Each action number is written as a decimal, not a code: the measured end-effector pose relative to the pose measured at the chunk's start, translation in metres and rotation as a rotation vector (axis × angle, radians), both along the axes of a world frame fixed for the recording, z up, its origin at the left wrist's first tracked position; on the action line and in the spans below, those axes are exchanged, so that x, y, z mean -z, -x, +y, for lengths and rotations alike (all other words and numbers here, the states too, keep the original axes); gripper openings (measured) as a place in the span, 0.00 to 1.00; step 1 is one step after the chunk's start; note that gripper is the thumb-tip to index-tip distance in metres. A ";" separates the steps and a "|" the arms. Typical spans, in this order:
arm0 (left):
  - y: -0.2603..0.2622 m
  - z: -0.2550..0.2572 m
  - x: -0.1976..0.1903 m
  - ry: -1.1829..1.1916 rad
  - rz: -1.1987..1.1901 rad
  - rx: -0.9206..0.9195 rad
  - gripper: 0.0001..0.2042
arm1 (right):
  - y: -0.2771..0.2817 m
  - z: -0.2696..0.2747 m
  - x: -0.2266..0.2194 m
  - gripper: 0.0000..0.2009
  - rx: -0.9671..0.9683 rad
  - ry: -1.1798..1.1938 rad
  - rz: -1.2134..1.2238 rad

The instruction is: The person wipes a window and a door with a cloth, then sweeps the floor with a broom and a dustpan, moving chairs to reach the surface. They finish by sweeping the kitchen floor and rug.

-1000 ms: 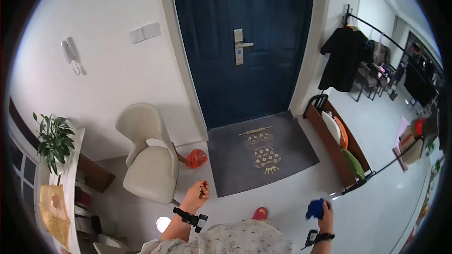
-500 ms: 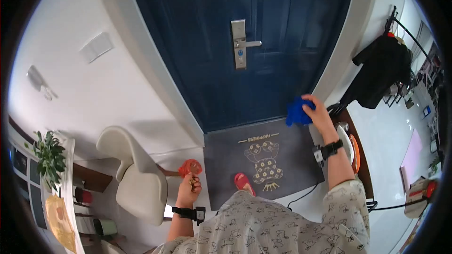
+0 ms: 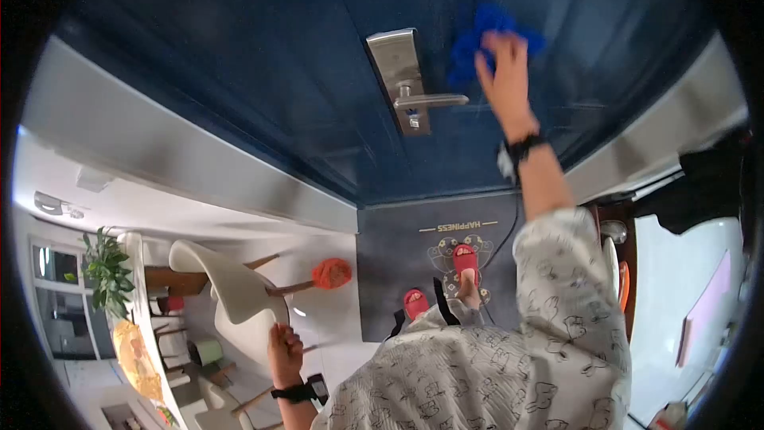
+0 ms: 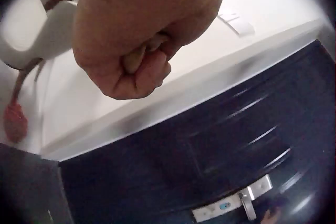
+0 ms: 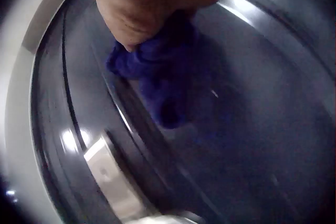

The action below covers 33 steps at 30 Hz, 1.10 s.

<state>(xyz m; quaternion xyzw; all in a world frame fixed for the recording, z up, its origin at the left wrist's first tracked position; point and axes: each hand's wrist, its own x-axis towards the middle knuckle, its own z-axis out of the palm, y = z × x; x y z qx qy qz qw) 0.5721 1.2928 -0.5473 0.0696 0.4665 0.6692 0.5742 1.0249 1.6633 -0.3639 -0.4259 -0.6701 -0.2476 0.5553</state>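
Up on the dark blue door, my right hand holds a bunched blue cloth against the panel, to the right of the lever handle. In the right wrist view the cloth bulges out from under the hand, and most fingers are hidden behind it. My left hand hangs low at the left, near the cream chair. Its fingers are curled into a fist, which the left wrist view shows close up, with nothing clearly held in the left hand.
A grey doormat lies under my feet in red slippers. A cream chair and a red bag stand left of it. A plant sits on a shelf at far left. Dark clothing hangs at right.
My right hand has risen from low at the right to the door, bringing the blue cloth. I have stepped closer onto the mat. The left hand stays low with curled fingers.
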 end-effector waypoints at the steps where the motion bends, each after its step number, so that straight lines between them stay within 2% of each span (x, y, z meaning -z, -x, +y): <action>1: -0.009 -0.011 -0.002 0.061 -0.015 -0.068 0.11 | -0.002 0.003 0.059 0.21 0.067 0.206 -0.081; 2: -0.015 -0.025 0.001 0.110 -0.014 -0.081 0.11 | -0.003 0.001 0.115 0.23 0.114 0.525 -0.173; 3: -0.022 -0.037 0.003 0.159 -0.014 -0.095 0.11 | -0.003 -0.007 0.156 0.23 -0.026 0.585 -0.052; 4: -0.033 -0.035 -0.006 0.206 -0.099 -0.142 0.11 | -0.006 0.002 0.197 0.20 -0.036 0.666 0.125; 5: -0.044 -0.042 -0.020 0.285 -0.187 -0.189 0.10 | -0.004 -0.001 0.225 0.18 0.073 0.745 0.298; 7: -0.065 -0.026 -0.029 0.291 -0.061 -0.207 0.10 | 0.012 0.005 0.238 0.16 0.183 0.745 0.530; 8: -0.074 -0.009 -0.034 0.275 -0.030 -0.202 0.10 | 0.017 0.003 0.233 0.16 0.179 0.773 0.533; 10: -0.086 0.015 -0.031 0.258 -0.062 -0.169 0.10 | 0.007 -0.001 0.186 0.15 0.023 0.596 0.508; 12: -0.099 0.033 -0.031 0.257 -0.048 -0.112 0.10 | -0.005 -0.010 0.112 0.13 -0.055 0.442 0.399; 13: -0.105 0.041 -0.030 0.246 -0.029 -0.053 0.10 | -0.008 -0.015 0.077 0.12 -0.072 0.354 0.335; 15: -0.105 0.049 -0.020 0.288 -0.033 -0.047 0.11 | -0.013 -0.020 0.021 0.13 -0.072 0.203 0.164; 17: -0.107 0.063 -0.014 0.189 -0.005 0.066 0.11 | -0.013 -0.022 -0.028 0.14 -0.016 -0.035 0.026; 19: -0.107 0.070 -0.013 0.251 0.015 0.043 0.10 | -0.011 -0.019 -0.047 0.15 -0.003 -0.158 -0.014; 20: -0.107 0.071 -0.009 0.288 0.040 0.019 0.10 | -0.009 -0.016 -0.037 0.15 -0.007 -0.150 -0.023; 22: -0.105 0.064 0.001 0.328 0.021 0.026 0.10 | -0.009 -0.008 0.002 0.15 0.056 -0.176 0.009; 23: -0.103 0.059 0.010 0.360 0.013 0.034 0.11 | -0.015 -0.005 0.033 0.15 0.071 -0.102 0.021; 24: -0.098 0.051 0.029 0.345 -0.002 0.080 0.11 | -0.023 0.000 0.071 0.14 0.088 -0.035 0.032; 26: -0.095 0.037 0.054 0.441 -0.018 0.058 0.11 | -0.026 0.011 0.157 0.15 0.139 0.165 0.136; 27: -0.095 0.030 0.061 0.494 -0.015 0.043 0.11 | -0.027 0.018 0.204 0.17 0.156 0.170 0.117; 28: -0.093 0.024 0.075 0.524 -0.022 0.011 0.11 | -0.021 0.020 0.235 0.18 0.152 0.285 0.184; 30: -0.089 0.007 0.108 0.575 -0.040 -0.028 0.10 | -0.009 0.029 0.303 0.13 0.211 0.460 0.338; 31: -0.094 0.013 0.111 0.603 -0.085 -0.079 0.09 | -0.005 0.036 0.346 0.13 0.205 0.452 0.336; 33: -0.092 -0.002 0.136 0.674 -0.083 -0.044 0.11 | 0.001 0.053 0.426 0.23 -0.046 0.552 0.935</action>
